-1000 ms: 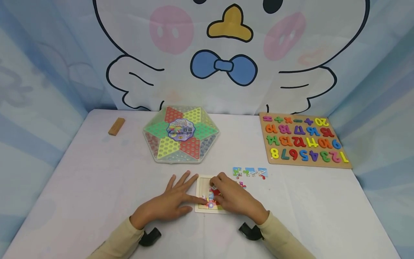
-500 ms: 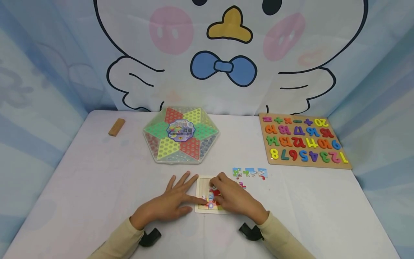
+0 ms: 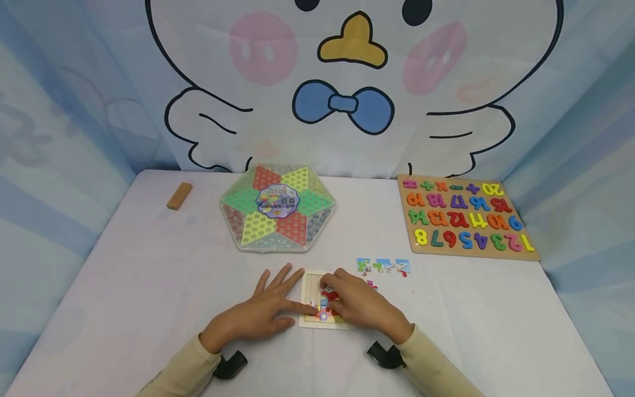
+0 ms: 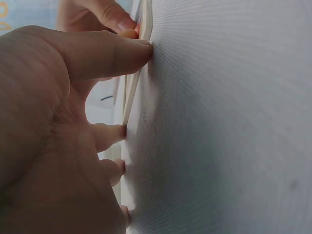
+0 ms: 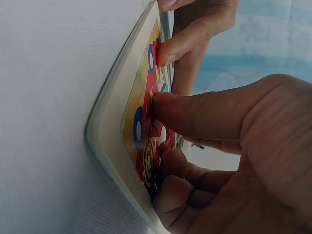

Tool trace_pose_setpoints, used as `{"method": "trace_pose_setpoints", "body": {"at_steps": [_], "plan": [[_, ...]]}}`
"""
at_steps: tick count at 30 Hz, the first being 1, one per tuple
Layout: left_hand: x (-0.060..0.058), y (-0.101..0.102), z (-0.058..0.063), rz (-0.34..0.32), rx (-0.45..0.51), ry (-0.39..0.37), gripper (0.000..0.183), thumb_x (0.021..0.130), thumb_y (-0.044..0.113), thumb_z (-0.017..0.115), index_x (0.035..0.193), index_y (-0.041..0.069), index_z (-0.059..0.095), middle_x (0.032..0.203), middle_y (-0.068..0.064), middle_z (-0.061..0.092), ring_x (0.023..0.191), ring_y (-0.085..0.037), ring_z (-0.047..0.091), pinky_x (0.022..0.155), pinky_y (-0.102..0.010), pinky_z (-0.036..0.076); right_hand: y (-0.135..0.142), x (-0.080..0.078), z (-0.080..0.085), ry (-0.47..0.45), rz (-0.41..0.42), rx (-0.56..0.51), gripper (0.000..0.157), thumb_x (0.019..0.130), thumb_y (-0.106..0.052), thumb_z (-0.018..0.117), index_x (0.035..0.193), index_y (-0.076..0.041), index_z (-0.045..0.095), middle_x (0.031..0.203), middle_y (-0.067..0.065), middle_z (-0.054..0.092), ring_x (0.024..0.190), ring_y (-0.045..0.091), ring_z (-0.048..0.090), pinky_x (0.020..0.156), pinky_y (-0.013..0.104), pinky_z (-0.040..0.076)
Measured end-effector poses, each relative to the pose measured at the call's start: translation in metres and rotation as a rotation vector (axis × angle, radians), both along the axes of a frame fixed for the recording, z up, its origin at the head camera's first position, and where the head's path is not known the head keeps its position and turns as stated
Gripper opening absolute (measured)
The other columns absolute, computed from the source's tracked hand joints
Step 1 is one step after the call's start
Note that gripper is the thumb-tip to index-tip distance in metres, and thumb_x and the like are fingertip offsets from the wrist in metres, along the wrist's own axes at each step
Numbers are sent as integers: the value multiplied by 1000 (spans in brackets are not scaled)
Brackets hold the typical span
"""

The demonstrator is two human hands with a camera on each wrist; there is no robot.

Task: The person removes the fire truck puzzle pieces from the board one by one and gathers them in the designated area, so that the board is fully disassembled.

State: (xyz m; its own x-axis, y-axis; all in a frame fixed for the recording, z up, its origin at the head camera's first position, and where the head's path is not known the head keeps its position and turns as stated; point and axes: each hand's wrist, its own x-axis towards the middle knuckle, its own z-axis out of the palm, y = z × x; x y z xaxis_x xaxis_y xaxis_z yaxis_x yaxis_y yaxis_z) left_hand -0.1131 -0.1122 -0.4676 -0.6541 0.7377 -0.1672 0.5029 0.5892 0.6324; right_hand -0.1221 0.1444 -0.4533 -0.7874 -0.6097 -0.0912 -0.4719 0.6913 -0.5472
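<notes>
Pale wooden puzzle tray [image 3: 324, 325], partly filled with colourful picture pieces [image 3: 324, 315], lies on the white-covered table [image 3: 149, 286] between both hands. The left hand [image 3: 262, 312], fingers spread wide, touches the pieces with its index fingertip; the right hand [image 3: 361, 300] curls narrowly over them, though whether it pinches one I cannot tell.

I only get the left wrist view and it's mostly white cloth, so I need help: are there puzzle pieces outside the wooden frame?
Observer: Yes, the head view shows a row of mostly blue puzzle pieces just beyond the right hand.
Operator: Cool! What's that hand touching?
Observer: In the right wrist view, a mostly red picture with blue-rimmed circles, inside the wooden frame.
Operator: Any other games?
Observer: Yes, the head view shows a six-sided game board with a coloured star.
</notes>
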Motion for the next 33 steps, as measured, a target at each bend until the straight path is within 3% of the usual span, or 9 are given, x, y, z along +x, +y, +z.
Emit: {"method": "trace_pose_setpoints", "body": {"at_steps": [9,21,33], "plan": [[1,0,1,0,-5,-6,48,97,12,66,137,38,66,170,-18,11,155,-44,-3,114,-75,-3,0,1,0,20,15,0,31,91,-6,72,121,-11,67,100,-1,57,74,11,50,66,25,45],[1,0,2,2,10,-4,47,97,11,66,136,37,67,169,-19,12,155,-44,-3,114,-75,-3,-2,2,1,143,82,30,32,90,-5,73,121,-11,68,94,-2,61,70,7,50,64,23,45],[1,0,0,-2,17,3,47,97,11,66,136,37,67,169,-18,12,155,-45,-3,113,-75,-3,-1,0,-1,143,128,-20,27,92,-3,71,118,-10,68,96,-2,67,76,6,54,71,26,50]]}}
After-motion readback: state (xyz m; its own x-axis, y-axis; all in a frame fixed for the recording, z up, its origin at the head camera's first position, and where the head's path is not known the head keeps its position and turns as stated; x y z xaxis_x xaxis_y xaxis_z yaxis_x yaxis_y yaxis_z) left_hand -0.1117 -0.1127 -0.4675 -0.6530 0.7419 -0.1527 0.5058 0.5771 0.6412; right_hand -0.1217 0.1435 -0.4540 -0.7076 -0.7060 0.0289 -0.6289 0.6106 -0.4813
